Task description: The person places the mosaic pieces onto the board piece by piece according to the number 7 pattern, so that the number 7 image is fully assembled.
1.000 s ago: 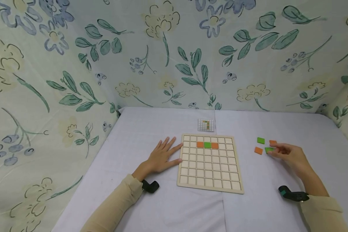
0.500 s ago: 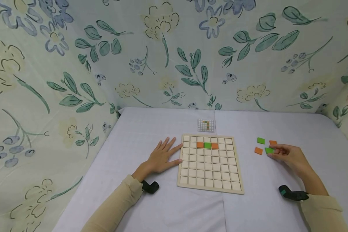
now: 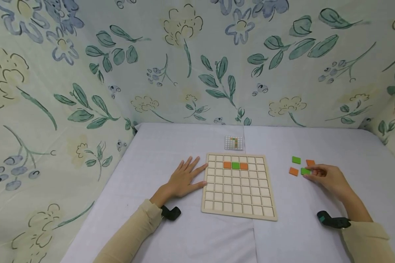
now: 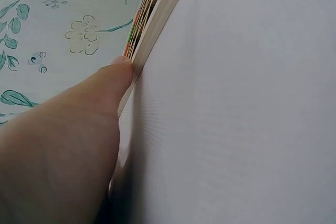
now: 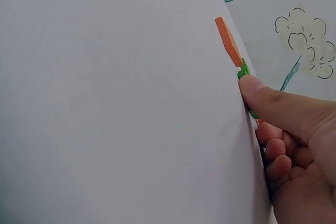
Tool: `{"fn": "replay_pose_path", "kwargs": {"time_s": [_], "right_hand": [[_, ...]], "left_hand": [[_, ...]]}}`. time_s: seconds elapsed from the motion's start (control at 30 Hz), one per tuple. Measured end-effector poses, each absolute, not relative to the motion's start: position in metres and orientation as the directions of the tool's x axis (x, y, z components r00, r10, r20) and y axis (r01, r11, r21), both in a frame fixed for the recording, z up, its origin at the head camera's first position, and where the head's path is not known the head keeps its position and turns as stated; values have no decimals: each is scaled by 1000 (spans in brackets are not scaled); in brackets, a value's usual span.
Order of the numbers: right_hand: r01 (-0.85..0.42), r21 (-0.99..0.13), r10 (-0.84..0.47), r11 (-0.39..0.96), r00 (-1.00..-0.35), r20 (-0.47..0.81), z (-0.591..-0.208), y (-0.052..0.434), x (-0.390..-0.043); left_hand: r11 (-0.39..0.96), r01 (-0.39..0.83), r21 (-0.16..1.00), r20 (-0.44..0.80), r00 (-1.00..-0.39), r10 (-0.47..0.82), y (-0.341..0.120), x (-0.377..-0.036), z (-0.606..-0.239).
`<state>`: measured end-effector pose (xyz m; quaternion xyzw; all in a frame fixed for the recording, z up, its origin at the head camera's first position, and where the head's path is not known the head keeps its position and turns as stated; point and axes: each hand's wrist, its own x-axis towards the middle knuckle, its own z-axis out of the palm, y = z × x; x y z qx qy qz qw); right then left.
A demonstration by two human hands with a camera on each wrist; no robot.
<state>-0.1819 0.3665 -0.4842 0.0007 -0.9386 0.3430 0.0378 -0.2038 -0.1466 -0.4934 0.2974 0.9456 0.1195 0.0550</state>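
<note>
My left hand (image 3: 182, 179) lies with spread fingers on the cloth, its thumb and index tip touching the left edge of the wooden grid board (image 3: 237, 215). In the second row of the board sit an orange tile (image 3: 227, 165), a green tile (image 3: 235, 166) and another orange tile (image 3: 244, 166). To the right of the board, my right hand (image 3: 329, 179) pinches a green square tile (image 3: 305, 171) at table level. In the right wrist view the thumb (image 5: 252, 85) presses on that tile, and the other fingers are curled. The left wrist view shows the left thumb (image 4: 123, 69) against the board's side.
Around the pinched tile lie a green tile (image 3: 296, 160), an orange tile (image 3: 293, 171) and another orange tile (image 3: 310, 162) partly behind the fingers. Behind the board is a small pattern card (image 3: 233, 143) with a coloured grid. White cloth (image 3: 171, 142) covers the table; a floral curtain hangs behind.
My right thumb and fingers have shifted very slightly on the green tile, uncovering more of it. The left hand and the board stay in place.
</note>
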Motion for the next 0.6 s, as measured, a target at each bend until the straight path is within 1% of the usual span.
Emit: {"fn": "replay_pose_path", "kwargs": {"time_s": [0.23,0.6], "right_hand": [[-51,-628,17,777,-995,102,-485,364,-182],[-29,-618,44,785,-994,102,-489,366,-182]], "left_hand": [[795,554,249,-21,-817,576,-148,-205,-496],[800,552,234,-26,-819,573,-147,-205,-499]]}}
